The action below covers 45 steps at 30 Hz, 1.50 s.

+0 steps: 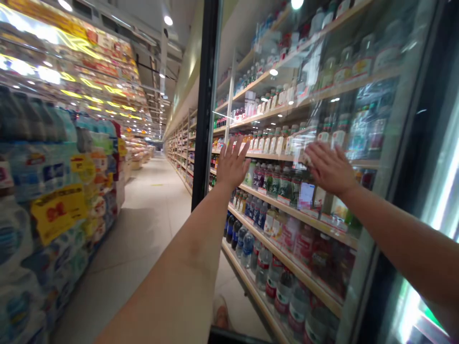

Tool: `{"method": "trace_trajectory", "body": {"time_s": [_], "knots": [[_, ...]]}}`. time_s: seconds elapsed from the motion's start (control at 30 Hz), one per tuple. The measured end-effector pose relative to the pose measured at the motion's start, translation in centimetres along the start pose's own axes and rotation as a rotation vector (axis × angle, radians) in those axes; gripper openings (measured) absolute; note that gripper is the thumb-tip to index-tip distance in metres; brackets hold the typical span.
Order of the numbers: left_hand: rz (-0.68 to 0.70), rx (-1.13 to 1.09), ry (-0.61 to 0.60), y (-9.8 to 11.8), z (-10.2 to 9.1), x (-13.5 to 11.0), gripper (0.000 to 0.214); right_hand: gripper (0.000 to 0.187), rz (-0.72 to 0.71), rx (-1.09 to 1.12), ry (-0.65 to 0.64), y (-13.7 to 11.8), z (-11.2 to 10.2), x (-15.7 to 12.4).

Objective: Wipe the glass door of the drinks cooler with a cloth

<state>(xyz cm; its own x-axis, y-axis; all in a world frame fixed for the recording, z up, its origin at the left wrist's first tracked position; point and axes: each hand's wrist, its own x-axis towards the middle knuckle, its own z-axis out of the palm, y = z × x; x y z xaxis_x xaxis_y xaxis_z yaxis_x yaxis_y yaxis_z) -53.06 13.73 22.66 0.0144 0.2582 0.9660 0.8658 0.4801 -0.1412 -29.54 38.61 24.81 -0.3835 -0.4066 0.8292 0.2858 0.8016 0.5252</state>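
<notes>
Along this aisle (pixel 152 210), you've got a black-framed glass door (pixel 207 110) in front; handling it looks like the step, and that probably calls for even palms. It stands between you and the drink shelves (pixel 315 285), with stacked packs (pixel 53 186) crowding the left. Your left hand (pixel 232 166) and right hand (pixel 332 169): fingers outstretched, gripping nothing, maybe touching glass.

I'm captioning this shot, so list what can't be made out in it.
- Left hand, head view: palm turned away, so contact with the glass is unclear.
- Right hand, head view: palm turned away; whether it holds anything is unclear.
- Yellow sign, head view: small print lost to blur.
- Bottles, head view: label text too small and blurred.
- Right elbow, head view: cut off by the right edge.
</notes>
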Motion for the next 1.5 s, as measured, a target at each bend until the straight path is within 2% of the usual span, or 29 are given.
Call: {"method": "trace_trajectory", "body": {"time_s": [0.1,0.17,0.2,0.27,0.43,0.53,0.63,0.7,0.73,0.83,0.9,0.97,1.03,1.1,1.2,1.33,1.5], "knots": [[0.005,0.005,0.008,0.0,0.1,-0.1,0.059,0.059,0.334,-0.025,0.137,-0.2,0.6,3.2],[0.004,0.007,0.010,-0.1,0.2,-0.1,0.060,0.062,0.452,-0.007,0.187,-1.7,1.5,4.9],[0.002,0.008,0.010,-0.1,0.2,-0.1,0.059,0.063,0.455,0.009,0.197,-2.6,2.0,5.5],[0.001,0.009,0.003,-0.2,0.2,-0.2,0.059,0.063,0.354,0.054,0.182,-4.6,2.9,5.9],[0.002,0.017,0.001,-0.1,0.2,-0.1,0.058,0.063,-0.105,0.132,0.058,-8.1,3.9,3.8],[-0.001,0.038,0.000,-0.1,0.3,-0.1,0.058,0.059,-0.345,0.144,-0.027,-8.7,3.9,2.0],[0.004,0.056,0.003,-0.1,0.3,-0.1,0.058,0.056,-0.466,0.123,-0.065,-8.4,3.6,1.3],[0.011,0.055,0.016,-0.2,0.4,-0.1,0.058,0.055,-0.460,0.084,-0.049,-7.9,3.5,1.7],[0.014,0.052,0.024,-0.2,0.4,-0.2,0.058,0.055,-0.409,0.058,-0.025,-7.7,3.5,2.1],[0.024,0.048,0.042,-0.3,0.6,-0.2,0.058,0.055,-0.063,-0.002,0.095,-8.0,3.8,3.8],[0.029,0.051,0.050,-0.4,0.7,-0.3,0.058,0.058,0.168,0.001,0.153,-9.2,4.2,4.7],[0.035,0.056,0.056,-0.4,0.8,-0.3,0.057,0.059,0.260,0.027,0.170,-10.9,4.7,5.0],[0.039,0.069,0.061,-0.4,0.8,-0.3,0.057,0.057,0.204,0.051,0.144,-12.5,5.2,4.7],[0.040,0.083,0.062,-0.4,0.8,-0.3,0.057,0.054,0.072,0.071,0.094,-13.7,5.5,4.0],[0.035,0.093,0.060,-0.4,0.8,-0.2,0.056,0.054,-0.072,0.094,0.020,-14.2,5.5,3.2],[0.035,0.079,0.060,-0.4,0.8,-0.2,0.057,0.054,-0.145,0.115,-0.014,-13.7,5.1,2.6],[0.037,0.048,0.054,-0.3,0.6,-0.3,0.057,0.055,-0.155,0.112,-0.009,-13.7,5.1,1.9]]}}
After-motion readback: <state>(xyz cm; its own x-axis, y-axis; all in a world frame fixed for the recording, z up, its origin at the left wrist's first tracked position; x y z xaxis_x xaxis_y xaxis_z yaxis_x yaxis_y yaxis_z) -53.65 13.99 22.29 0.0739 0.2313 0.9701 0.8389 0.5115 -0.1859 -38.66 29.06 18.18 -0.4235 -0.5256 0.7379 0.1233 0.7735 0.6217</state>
